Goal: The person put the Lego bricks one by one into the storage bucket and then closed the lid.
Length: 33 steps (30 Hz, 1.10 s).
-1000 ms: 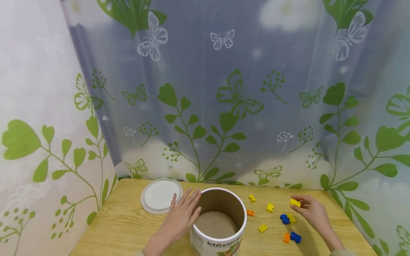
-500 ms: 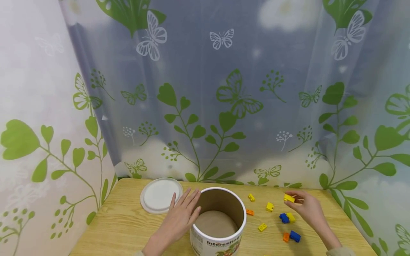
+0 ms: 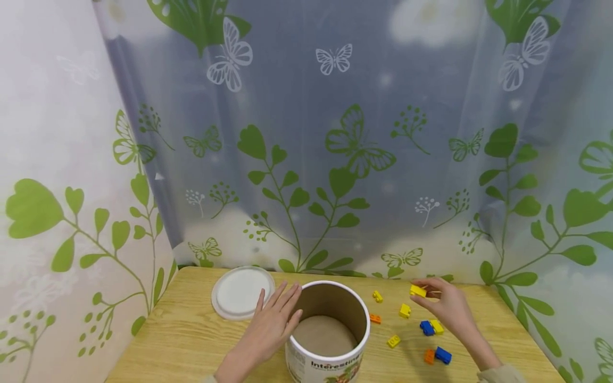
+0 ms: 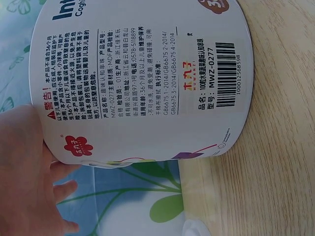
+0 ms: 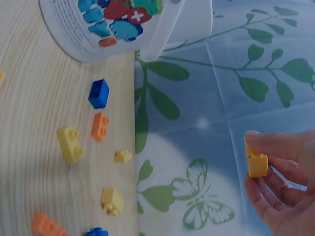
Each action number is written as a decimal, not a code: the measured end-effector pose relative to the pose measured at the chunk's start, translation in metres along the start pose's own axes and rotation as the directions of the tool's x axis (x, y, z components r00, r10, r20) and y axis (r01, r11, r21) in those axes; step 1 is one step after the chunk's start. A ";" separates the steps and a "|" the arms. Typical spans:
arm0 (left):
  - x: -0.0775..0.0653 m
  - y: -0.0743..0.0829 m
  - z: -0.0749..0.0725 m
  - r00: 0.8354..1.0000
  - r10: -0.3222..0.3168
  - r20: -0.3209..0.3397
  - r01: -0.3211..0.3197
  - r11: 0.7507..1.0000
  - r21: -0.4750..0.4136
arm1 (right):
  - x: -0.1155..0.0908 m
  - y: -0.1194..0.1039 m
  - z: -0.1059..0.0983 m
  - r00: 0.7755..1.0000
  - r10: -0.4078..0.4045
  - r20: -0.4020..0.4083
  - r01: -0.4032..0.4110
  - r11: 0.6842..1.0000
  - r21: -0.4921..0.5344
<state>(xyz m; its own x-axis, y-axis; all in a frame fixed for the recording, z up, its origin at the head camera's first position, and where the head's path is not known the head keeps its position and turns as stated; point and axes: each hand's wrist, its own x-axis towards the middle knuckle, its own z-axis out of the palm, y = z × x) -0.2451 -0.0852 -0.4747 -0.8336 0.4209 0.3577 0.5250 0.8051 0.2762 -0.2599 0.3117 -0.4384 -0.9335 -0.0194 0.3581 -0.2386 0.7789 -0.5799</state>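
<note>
Bucket (image 4: pixel 142 83) barcode (image 4: pixel 226 73) — left wrist view only.

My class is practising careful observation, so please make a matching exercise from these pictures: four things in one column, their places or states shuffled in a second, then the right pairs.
Column one
1. Left hand
2. Right hand
3. White lid
4. Tub

Column two
A. Stands with its top open
B. Lies flat on the table
C. Is at the container's rim, fingers outstretched
D. Pinches a yellow brick

Pairs: 1-C, 2-D, 3-B, 4-A
</note>
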 end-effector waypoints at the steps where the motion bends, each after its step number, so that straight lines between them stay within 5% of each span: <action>1: 0.000 0.000 0.000 1.000 0.001 -0.002 -0.001 1.000 0.000 | 0.001 -0.002 0.001 1.000 -0.005 0.002 0.005 1.000 0.001; 18: 0.000 0.000 0.001 1.000 0.002 -0.006 -0.002 1.000 0.013 | 0.013 -0.034 0.020 0.999 -0.024 0.039 0.021 0.997 0.068; 33: -0.001 -0.002 0.003 1.000 0.007 -0.014 -0.007 1.000 0.016 | 0.019 -0.069 0.044 0.982 -0.181 0.046 0.169 0.966 0.195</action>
<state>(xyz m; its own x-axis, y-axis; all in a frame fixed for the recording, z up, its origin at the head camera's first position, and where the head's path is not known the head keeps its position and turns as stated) -0.2461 -0.0859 -0.4777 -0.8273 0.4205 0.3724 0.5278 0.8088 0.2593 -0.2727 0.2303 -0.4236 -0.8860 -0.1890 0.4234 -0.4408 0.6267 -0.6426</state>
